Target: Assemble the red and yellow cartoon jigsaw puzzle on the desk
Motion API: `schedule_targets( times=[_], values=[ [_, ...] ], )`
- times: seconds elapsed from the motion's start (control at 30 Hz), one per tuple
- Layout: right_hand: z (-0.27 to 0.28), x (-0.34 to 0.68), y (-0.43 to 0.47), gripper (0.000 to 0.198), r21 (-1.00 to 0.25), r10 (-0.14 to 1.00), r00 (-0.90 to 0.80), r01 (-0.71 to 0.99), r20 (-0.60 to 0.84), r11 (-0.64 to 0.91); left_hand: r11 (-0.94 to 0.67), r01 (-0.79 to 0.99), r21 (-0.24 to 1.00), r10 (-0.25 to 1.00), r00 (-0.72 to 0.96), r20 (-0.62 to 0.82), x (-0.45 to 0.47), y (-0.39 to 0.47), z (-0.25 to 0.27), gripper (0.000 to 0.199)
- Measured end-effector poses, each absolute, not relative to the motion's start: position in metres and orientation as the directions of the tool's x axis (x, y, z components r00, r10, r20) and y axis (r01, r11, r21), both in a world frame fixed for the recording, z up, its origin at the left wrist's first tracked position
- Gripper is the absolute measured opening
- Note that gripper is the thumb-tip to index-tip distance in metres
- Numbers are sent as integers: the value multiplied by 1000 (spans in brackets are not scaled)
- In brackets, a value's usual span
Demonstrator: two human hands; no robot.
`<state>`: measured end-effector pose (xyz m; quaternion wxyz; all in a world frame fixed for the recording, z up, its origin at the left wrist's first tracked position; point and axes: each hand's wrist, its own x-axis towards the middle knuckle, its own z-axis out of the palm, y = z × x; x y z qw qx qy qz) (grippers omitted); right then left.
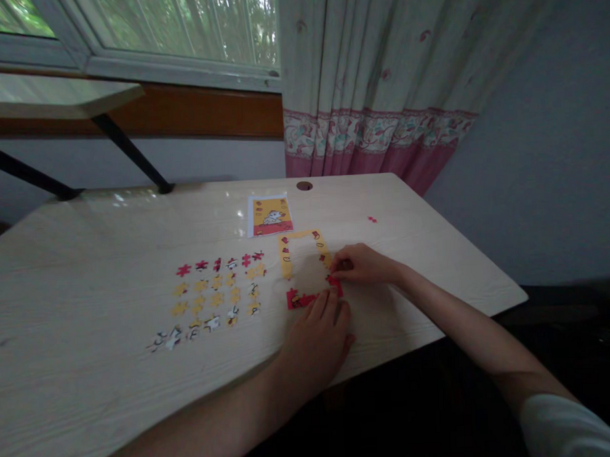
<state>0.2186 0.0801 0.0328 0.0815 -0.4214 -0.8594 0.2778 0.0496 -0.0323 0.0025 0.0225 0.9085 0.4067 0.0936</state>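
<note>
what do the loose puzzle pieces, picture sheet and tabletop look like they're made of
Loose puzzle pieces: probably printed cardboard, judging by their thin, flat, knobbed shapes; finish too small to tell.
Picture sheet: likely paper, as it looks thin and flat with a white margin.
Tabletop: wood or wood-look laminate, slight sheen, given faint grain and reflections.

Left of the puzzle border (285, 264) lie loose pieces (217, 299); behind it, a card (272, 216).

The left hand (316, 338) partly covers the lower edge of the puzzle border (285, 269); the right hand (360, 263) obscures its right side. Fine markings on loose pieces (217, 299): indistinct. Counter (86, 276): cut off at left.
</note>
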Motion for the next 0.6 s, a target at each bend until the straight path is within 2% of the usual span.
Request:
schedule_targets(
  times=[0.2,0.47,0.6],
  values=[
    [29,219,81,5,-579,771,-633,655,-70,485,-666,735,130,746,650,147,49,-32,4,39],
    [33,248,97,12,-505,785,-618,664,44,552,-668,731,140,744,651,151,50,-33,2,39],
    [35,267,105,11,-465,815,-580,720,5,515,-662,734,150,749,650,127,49,-33,4,39]
  ],
)
